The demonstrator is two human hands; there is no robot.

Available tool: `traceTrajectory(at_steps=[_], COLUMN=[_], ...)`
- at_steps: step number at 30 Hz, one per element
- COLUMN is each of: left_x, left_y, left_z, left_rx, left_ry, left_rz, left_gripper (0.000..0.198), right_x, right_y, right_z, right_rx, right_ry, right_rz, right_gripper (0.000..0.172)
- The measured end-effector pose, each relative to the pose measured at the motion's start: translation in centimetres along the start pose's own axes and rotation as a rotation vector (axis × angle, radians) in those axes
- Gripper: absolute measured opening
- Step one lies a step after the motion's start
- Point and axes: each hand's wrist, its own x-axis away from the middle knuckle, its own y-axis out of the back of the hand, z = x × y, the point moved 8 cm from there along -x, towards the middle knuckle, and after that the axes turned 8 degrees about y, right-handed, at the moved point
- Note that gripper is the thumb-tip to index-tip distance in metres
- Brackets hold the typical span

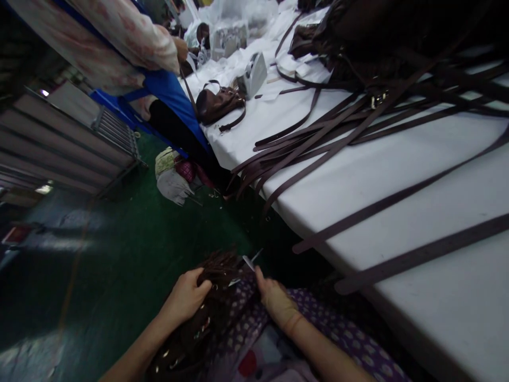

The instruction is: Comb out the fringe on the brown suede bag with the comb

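In my lap lies a dark brown leather piece (186, 339) with small shiny metal fittings, perhaps a bag; its full shape is hidden in shadow. My left hand (189, 293) is closed on its upper end, where a bunch of thin brown strips (222, 263) sticks out. To the right of the strips, my right hand (276, 301) grips a pair of scissors (248, 263). Two pale blades show apart beyond the fingers, while the handles are hidden in the hand. Beneath both hands is a purple patterned cloth (318, 307).
Several long brown straps (358, 220) hang over the edge of the white-covered table (449, 297). A dark pile of bags (369, 32) and a small brown bag (222, 103) lie farther back. A person in a blue apron (169, 95) stands at the far left, near a metal rack (59, 143).
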Motion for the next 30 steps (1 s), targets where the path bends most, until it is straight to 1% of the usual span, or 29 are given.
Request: traceTrajectory(at_steps=[2,4,8,11,15,17,19,21,23,24,25,26,27,28,29,30], left_x=[0.8,1.6,2.5,2.3,1.4,1.2,1.5,2.3,3.3,3.7,3.9,4.0,4.0,4.0,4.1,4.2], left_y=[-0.5,-1.0,-1.9,-2.2,-2.6,-3.0,-3.5,-4.2,-5.0,-5.2,-5.2,-4.9,-4.5,-4.0,-3.7,-3.7], left_z=[-0.5,-0.9,-1.1,-0.9,0.5,1.7,2.9,4.0,4.8,5.2,5.6,5.8,5.8,5.6,5.1,4.4], left_rx=[0.018,-0.011,-0.074,-0.012,0.184,0.286,0.359,0.356,0.257,0.178,0.094,0.021,-0.031,-0.051,-0.030,0.029], left_ry=[-0.039,-0.066,-0.070,-0.067,-0.012,0.013,0.028,0.023,-0.018,-0.041,-0.062,-0.084,-0.113,-0.156,-0.210,-0.270], left_rz=[0.045,0.076,0.146,0.174,0.222,0.256,0.301,0.362,0.405,0.394,0.354,0.282,0.194,0.116,0.067,0.062], left_gripper=[0.020,0.018,0.016,0.016,0.025,0.030,0.034,0.037,0.039,0.040,0.042,0.050,0.061,0.074,0.084,0.088], right_x=[-0.3,-0.2,0.2,0.4,0.8,1.3,1.8,2.1,2.2,2.4,2.6,3.0,3.5,4.0,4.4,4.8], right_y=[0.2,0.4,0.5,0.8,1.9,3.1,4.7,6.4,7.9,8.6,9.2,9.7,10.1,10.3,10.5,10.7], right_z=[-2.3,-3.7,-4.7,-5.0,-5.3,-5.3,-4.9,-3.5,-1.1,0.4,2.1,3.9,5.6,7.3,8.8,10.2], right_rx=[0.004,0.017,0.059,0.084,0.089,0.122,0.199,0.298,0.378,0.408,0.431,0.449,0.460,0.469,0.477,0.486], right_ry=[-0.025,-0.031,-0.042,-0.071,-0.074,-0.076,-0.081,-0.047,0.049,0.116,0.192,0.266,0.334,0.396,0.447,0.490], right_rz=[0.001,0.003,0.026,0.026,0.007,-0.038,-0.097,-0.149,-0.202,-0.231,-0.259,-0.284,-0.303,-0.316,-0.324,-0.329], right_gripper=[0.066,0.068,0.067,0.066,0.063,0.065,0.067,0.065,0.063,0.063,0.063,0.062,0.062,0.061,0.060,0.059])
